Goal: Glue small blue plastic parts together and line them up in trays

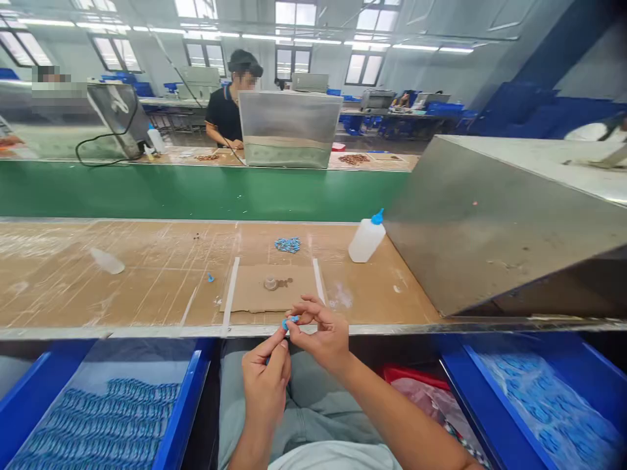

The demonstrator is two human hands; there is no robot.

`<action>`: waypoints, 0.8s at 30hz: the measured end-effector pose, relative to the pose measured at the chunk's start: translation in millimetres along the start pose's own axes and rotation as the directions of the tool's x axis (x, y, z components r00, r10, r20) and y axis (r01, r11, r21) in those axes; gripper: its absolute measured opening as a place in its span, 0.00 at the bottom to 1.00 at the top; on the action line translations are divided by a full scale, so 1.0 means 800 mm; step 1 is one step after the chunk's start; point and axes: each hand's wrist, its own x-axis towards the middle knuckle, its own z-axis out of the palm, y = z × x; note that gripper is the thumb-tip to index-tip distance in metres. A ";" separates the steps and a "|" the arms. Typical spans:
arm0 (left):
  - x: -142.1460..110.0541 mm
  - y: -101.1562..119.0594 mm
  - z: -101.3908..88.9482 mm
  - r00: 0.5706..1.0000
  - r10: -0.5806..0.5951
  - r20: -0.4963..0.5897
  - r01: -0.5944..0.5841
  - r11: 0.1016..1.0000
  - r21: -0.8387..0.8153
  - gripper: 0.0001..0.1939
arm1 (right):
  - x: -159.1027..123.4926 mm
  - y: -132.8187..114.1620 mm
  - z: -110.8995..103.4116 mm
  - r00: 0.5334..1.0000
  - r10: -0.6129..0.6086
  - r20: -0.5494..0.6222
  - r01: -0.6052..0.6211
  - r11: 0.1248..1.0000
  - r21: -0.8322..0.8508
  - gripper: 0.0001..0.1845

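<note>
Just past the bench's near edge, above my lap, my two hands meet at a small bright blue piece. My right hand pinches it between thumb and fingertips, with the other fingers raised. The index fingertip of my left hand touches the piece from below, its thumb folded against the fingers. A bit of blue also shows between the left fingers; what it is I cannot make out. Beyond the hands lies a cardboard sheet taped down at both sides, bearing a small round clear cup beside a dark wet stain.
A heap of small blue pieces lies behind the cardboard. A white squeeze bottle stands near a large metal box. Blue trays with rows of blue parts flank my lap. A co-worker sits across the green divider.
</note>
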 end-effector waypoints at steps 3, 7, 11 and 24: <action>0.002 0.004 -0.006 1.000 0.022 -0.005 -0.022 1.000 -0.007 0.18 | 0.004 0.003 0.008 0.998 -0.009 0.058 0.009 1.000 0.003 0.14; 0.006 0.014 -0.019 0.999 -0.023 -0.046 0.019 0.996 -0.083 0.18 | 0.005 0.004 0.027 0.995 0.043 0.093 -0.044 0.999 0.012 0.11; 0.011 0.026 -0.040 0.996 -0.052 -0.068 0.037 0.978 -0.207 0.19 | 0.004 0.006 0.059 0.968 0.224 0.110 -0.227 0.974 0.020 0.09; 0.017 0.049 -0.152 0.951 -0.077 -0.300 -0.143 0.749 -0.646 0.14 | 0.078 0.099 0.234 0.926 0.114 0.359 0.122 0.811 -0.572 0.12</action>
